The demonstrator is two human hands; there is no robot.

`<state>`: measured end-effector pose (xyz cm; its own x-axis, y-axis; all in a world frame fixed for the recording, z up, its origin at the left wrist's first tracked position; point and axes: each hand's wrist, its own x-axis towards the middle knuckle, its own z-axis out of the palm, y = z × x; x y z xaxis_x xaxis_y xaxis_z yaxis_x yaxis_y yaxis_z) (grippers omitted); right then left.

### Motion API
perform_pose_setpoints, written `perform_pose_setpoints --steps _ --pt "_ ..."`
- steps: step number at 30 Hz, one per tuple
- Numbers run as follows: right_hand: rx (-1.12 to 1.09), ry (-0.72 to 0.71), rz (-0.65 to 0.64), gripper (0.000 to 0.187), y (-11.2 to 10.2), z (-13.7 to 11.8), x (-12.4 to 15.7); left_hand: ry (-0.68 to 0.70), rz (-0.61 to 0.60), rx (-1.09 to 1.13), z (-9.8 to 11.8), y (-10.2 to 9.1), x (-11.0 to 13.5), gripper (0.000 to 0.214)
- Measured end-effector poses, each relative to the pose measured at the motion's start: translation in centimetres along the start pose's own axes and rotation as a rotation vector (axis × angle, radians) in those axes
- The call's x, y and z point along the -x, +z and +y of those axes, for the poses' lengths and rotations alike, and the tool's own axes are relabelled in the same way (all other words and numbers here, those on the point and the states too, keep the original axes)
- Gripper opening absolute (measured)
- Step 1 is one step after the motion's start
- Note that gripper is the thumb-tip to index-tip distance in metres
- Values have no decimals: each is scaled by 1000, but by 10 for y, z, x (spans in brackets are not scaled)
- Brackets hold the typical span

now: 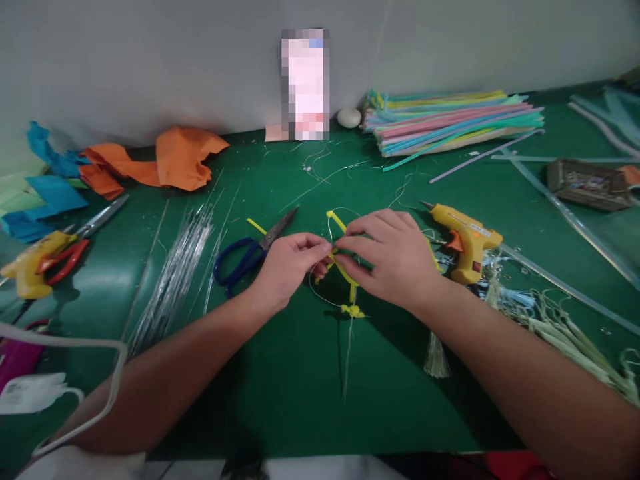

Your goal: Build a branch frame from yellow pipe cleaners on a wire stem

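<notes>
My left hand (295, 263) and my right hand (393, 260) meet fingertip to fingertip over the middle of the green table. Both pinch a bent yellow pipe cleaner (338, 221) with thin wire looped around it; the pinched spot is mostly hidden by fingers. Below them, a small yellow bunched piece (353, 311) hangs on the wire, with a pale thread trailing downward. Blue-handled scissors (239, 265) lie just left of my left hand, near a short yellow scrap (257, 226). A yellow glue gun (470, 243) rests right of my right hand. Under my right forearm a pale tassel (437, 357) shows.
Silvery wires (175, 273) lie at left, beside a second yellow glue gun (35, 267) and red-handled scissors (70, 262). Orange paper (185, 157), a propped phone (306, 87) and pastel pipe cleaners (450, 123) line the back. Tassels (570, 333) and clear glue sticks (565, 207) lie right.
</notes>
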<state>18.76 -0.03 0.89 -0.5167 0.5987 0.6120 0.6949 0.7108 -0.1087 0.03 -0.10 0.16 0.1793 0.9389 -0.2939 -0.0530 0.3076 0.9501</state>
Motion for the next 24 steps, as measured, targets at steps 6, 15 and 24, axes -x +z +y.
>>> perform_pose_setpoints --steps 6,15,24 --pt "35 19 -55 23 -3 -8 -2 43 -12 -15 0 2 1 16" --pt "23 69 -69 16 -2 -11 -3 88 -45 -80 4 2 4 16" --pt "-49 146 -97 11 1 -8 -1 23 -56 -78 2 3 3 12"
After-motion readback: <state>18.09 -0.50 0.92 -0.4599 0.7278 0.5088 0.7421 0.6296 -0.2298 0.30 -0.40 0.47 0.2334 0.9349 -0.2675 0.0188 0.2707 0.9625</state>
